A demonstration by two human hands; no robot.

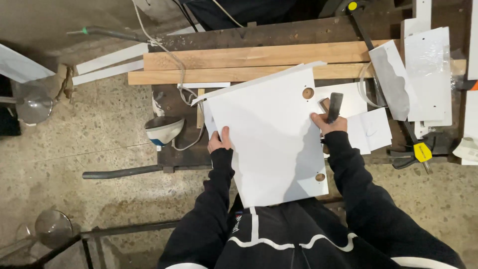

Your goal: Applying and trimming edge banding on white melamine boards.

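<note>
The left hand (219,140) pinches the left edge of a white panel (271,139), thumb on top, its other fingers hidden beneath. The right hand (327,121) is closed around a dark-handled tool (334,106) at the panel's right edge; the tool's working end is hard to make out. The panel lies tilted between both hands, its near edge overhanging the counter (174,149) toward the body, and has round holes near the right hand. Beyond the hands lie wooden planks (249,57). Left of the left hand sits an iron (163,129) with cord. Clamps (420,149) and white offcuts (428,74) crowd the space right of the right hand.
</note>
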